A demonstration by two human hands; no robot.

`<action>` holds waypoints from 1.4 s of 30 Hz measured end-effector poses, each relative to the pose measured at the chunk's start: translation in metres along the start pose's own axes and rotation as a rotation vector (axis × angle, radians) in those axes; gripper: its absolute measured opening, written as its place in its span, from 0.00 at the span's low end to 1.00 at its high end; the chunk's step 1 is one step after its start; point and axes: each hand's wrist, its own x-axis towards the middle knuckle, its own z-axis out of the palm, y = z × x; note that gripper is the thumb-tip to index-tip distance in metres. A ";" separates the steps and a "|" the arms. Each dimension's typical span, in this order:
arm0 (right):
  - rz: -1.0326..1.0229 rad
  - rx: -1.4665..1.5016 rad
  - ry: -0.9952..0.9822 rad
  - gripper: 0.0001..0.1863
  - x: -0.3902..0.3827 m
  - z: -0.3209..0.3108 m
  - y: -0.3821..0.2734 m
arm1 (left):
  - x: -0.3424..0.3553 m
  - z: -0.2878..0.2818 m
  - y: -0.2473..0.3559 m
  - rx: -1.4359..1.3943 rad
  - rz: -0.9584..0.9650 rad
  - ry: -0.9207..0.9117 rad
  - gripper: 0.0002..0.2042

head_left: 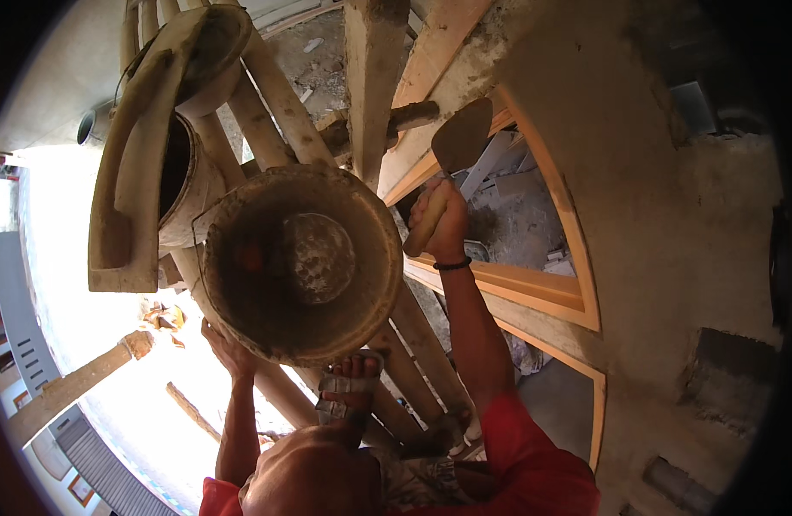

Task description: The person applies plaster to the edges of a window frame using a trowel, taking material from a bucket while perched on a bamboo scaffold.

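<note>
A round bucket (374,224), crusted with mortar on its rim, stands in front of me on the planks. It holds only whitish residue on its bottom and a small reddish patch. My left hand (230,348) grips its near left side, the fingertips partly hidden by the wall. In my right hand (443,219) is a pointing trowel (463,138), its wooden handle inside my closed fingers and its blade pointing up and away, beside the window opening. Left of the bucket, a long wooden plastering float (103,206) with a curved handle leans across a second bucket (202,185).
A third bucket (224,82) stands farther back. Wooden poles (262,129) with gaps between form the platform, and an upright post (374,86) rises past it. To the right is an orange wooden window frame (542,301) in a plastered wall (671,249). My sandalled foot (348,391) rests beside the bucket.
</note>
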 end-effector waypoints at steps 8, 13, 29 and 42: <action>-0.210 -0.927 0.192 0.19 -0.012 -0.058 -0.019 | 0.001 0.001 0.017 -0.095 -0.086 0.023 0.37; -0.380 -1.344 0.187 0.19 0.007 -0.068 -0.041 | 0.002 0.005 0.007 0.051 0.018 -0.003 0.37; 0.228 -1.636 -0.078 0.20 -0.136 -0.126 -0.047 | 0.002 0.003 0.003 -0.012 -0.147 0.031 0.32; 0.000 -1.548 0.302 0.12 -0.193 -0.051 -0.167 | 0.009 0.004 0.022 -0.058 -0.302 0.054 0.33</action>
